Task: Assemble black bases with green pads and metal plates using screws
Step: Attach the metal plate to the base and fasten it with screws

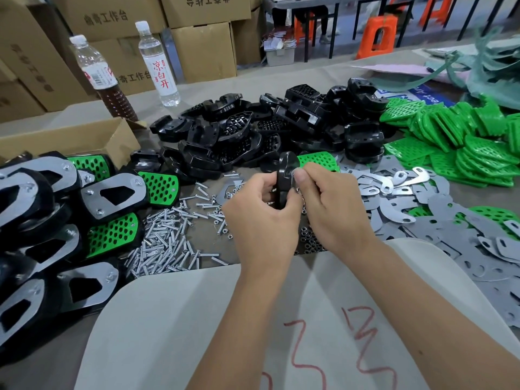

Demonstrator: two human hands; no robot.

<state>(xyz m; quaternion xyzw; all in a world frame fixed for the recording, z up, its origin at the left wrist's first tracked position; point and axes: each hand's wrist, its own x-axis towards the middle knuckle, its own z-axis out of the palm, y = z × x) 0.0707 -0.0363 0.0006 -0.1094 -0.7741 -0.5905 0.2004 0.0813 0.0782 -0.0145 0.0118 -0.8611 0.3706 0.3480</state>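
Above the loose heap of silver screws (168, 237), the left hand (261, 218) grips an edge-on black plastic base (285, 175) while the right hand (332, 204) pinches, seemingly, a fastener against it, which next needs seating.

Black base (284, 175) held edge-on, upright, between left hand (260, 218) and right hand (327, 204). Green pad (319, 160) seen just beyond right hand. Loose screws (168, 240) heaped left of left hand; metal plates (408, 209) spread right of right hand.
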